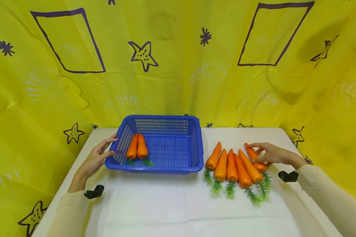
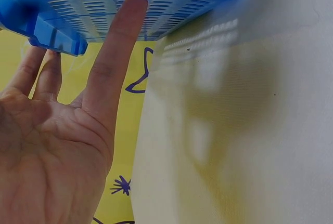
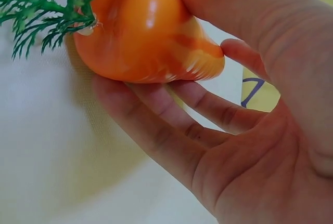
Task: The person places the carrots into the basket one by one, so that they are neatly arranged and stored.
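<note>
My left hand (image 1: 95, 158) touches the left end of a blue plastic basket (image 1: 166, 169), fingers at its rim and thumb near its front corner. In the left wrist view the thumb lies extended against the slotted basket wall (image 2: 93, 5). Two orange carrots (image 1: 142, 148) with green tops lie side by side in the basket's left part. My right hand (image 1: 270, 153) holds the rightmost carrot (image 1: 260, 167) of a row on the table. The right wrist view shows the thumb on one side of this carrot (image 3: 135, 31) and the fingers curved along the other.
Several more carrots (image 1: 232, 168) lie close together left of the held one, leafy ends towards me. A white cloth covers the table (image 1: 154, 204). Yellow patterned curtain (image 1: 172, 89) hangs behind the table and along both sides.
</note>
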`<state>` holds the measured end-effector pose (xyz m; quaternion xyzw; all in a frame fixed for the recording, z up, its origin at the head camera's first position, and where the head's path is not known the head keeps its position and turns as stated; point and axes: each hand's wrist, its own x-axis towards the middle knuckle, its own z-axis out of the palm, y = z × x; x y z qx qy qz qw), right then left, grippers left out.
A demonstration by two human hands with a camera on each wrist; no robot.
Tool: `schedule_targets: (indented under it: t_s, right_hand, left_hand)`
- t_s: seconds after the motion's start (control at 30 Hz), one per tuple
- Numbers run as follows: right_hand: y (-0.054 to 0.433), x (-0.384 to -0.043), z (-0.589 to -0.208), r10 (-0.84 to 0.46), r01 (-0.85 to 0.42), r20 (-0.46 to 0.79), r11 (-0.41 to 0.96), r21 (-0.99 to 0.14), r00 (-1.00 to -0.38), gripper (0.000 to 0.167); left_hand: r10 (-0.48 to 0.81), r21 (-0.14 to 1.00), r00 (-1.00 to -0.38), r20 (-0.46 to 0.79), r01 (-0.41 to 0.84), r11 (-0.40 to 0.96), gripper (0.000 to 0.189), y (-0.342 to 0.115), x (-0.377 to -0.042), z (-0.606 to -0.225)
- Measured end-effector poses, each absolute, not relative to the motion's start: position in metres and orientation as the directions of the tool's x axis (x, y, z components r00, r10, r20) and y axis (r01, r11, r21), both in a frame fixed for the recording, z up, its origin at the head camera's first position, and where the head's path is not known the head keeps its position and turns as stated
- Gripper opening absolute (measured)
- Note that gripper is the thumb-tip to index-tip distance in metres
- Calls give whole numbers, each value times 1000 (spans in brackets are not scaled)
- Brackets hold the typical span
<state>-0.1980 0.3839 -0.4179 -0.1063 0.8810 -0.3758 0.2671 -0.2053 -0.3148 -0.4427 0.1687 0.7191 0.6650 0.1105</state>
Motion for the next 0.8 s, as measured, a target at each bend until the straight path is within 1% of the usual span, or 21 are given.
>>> schedule_targets:
  t_s: [0.27, 0.63, 0.8]
  right_hand:
    - [385, -204, -399, -389, -1, -404, 721, -693, -828, 76]
    - [386, -213, -354, -399, -73, -351, 741, -667, -847, 77]
    - [382, -215, -332, -403, -74, -348, 736, -673, -846, 76]
  left_hand:
    - [398, 994, -914, 78, 103, 43, 48, -315, -206, -444]
    - [397, 994, -914, 83, 107, 38, 49, -315, -205, -444]
    - [391, 993, -917, 72, 102, 57, 49, -315, -206, -444]
